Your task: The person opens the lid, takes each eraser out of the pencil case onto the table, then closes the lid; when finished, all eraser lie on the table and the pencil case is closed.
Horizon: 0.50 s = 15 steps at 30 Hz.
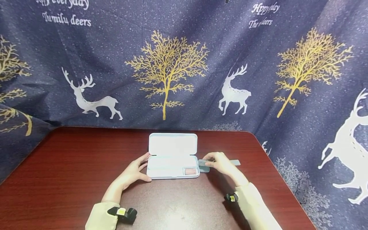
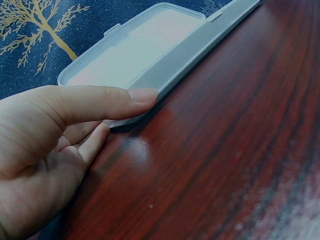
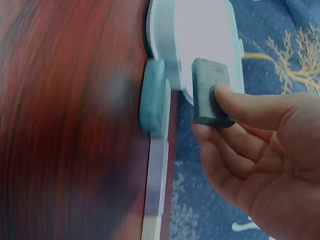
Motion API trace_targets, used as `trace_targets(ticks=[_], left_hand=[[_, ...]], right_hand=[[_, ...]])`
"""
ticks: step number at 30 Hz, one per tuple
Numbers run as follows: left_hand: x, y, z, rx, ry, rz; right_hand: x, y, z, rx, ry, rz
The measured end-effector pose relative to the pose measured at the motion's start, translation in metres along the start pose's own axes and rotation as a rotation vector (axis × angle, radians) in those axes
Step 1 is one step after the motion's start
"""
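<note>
A pale blue pencil case point(image 1: 172, 144) lies open on the table, its lid tipped back. In its right-hand compartment sits a small pinkish block point(image 1: 190, 171). My left hand point(image 1: 133, 174) holds the case's left end, the thumb point(image 2: 142, 96) on the front edge and fingers round the side. My right hand point(image 1: 220, 163) pinches a dark grey-green eraser point(image 3: 209, 92) marked 4B between thumb and fingers, just right of the case. Under it, a teal block point(image 3: 152, 97) lies on the table close to the case's right end.
Beyond the teal block, the right wrist view shows a lavender-grey bar point(image 3: 156, 175) and a pale piece point(image 3: 151, 228) in line. A bluish-grey flat piece point(image 1: 235, 162) shows right of my right hand. The dark red table point(image 1: 72, 166) ends at a deer-patterned cloth point(image 1: 184, 64).
</note>
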State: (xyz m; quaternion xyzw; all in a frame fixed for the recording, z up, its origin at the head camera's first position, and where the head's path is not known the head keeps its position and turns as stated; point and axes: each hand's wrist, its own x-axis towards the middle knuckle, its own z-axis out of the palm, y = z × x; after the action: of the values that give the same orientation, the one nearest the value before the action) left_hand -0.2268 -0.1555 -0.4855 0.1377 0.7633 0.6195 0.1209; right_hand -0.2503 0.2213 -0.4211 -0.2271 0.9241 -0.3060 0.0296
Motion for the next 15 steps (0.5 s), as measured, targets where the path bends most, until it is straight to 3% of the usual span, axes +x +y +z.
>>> trace_targets(ticks=[15], left_hand=[[-0.001,0.001,0.0,0.013,0.009,-0.006]], right_hand=[[-0.014,0.028,-0.025,-0.005,-0.121,0.028]])
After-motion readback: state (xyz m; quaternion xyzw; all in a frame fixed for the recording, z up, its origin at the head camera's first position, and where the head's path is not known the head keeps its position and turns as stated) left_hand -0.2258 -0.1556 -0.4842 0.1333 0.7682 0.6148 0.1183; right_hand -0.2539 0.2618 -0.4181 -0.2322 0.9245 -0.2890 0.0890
